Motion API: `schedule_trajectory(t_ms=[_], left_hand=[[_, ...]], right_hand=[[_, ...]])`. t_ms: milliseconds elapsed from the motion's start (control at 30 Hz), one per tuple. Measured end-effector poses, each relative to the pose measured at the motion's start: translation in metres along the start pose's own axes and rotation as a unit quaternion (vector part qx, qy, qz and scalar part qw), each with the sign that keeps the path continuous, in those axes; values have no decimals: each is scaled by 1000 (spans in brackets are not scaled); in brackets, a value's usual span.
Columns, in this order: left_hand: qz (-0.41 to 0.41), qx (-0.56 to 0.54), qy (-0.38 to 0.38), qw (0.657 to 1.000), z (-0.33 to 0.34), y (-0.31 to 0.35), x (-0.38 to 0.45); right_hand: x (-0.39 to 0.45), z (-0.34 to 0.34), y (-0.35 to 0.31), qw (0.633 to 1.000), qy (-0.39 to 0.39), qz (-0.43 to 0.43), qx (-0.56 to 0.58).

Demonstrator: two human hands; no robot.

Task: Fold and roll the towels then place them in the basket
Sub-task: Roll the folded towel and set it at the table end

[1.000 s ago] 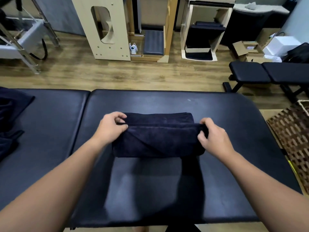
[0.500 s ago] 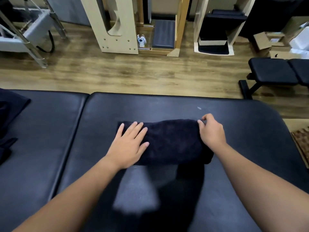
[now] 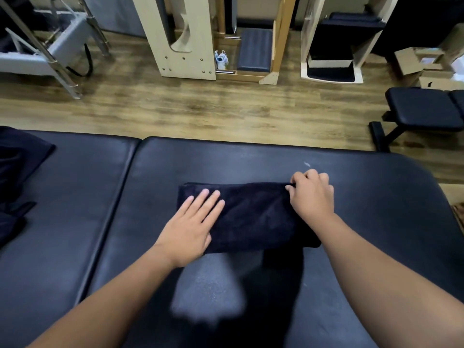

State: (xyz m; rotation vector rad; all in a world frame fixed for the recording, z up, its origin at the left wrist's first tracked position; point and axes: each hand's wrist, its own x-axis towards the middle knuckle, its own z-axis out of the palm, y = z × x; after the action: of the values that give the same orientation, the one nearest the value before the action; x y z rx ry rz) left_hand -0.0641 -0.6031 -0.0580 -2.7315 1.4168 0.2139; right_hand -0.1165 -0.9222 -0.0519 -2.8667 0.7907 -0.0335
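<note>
Now a rolled dark towel [image 3: 253, 217] is lying across the black padded table [image 3: 364, 197].

No writing is showing anywhere. Left hand [image 3: 190, 227] is pressing flat, fingers straight, on the roll's left part; right hand [image 3: 312, 197] is curling over its far right corner, gripping it. More dark cloth [image 3: 17, 172] is lying at the left edge, cut off. A black bench [image 3: 424, 109] is standing on the wooden floor beyond.

No legible text or labels anywhere.
</note>
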Motion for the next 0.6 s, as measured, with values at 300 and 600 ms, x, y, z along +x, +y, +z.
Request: schedule_trajectory(t_ms=[300,600], left_hand=[[-101,-54,-94,989,-5,35,35],[-185,-15,-127,974,-23,7,34]], right_hand=[[-70,-12,-49,986,-119,-58,-105],[-57,-17,-31,966,-253,53,-15]])
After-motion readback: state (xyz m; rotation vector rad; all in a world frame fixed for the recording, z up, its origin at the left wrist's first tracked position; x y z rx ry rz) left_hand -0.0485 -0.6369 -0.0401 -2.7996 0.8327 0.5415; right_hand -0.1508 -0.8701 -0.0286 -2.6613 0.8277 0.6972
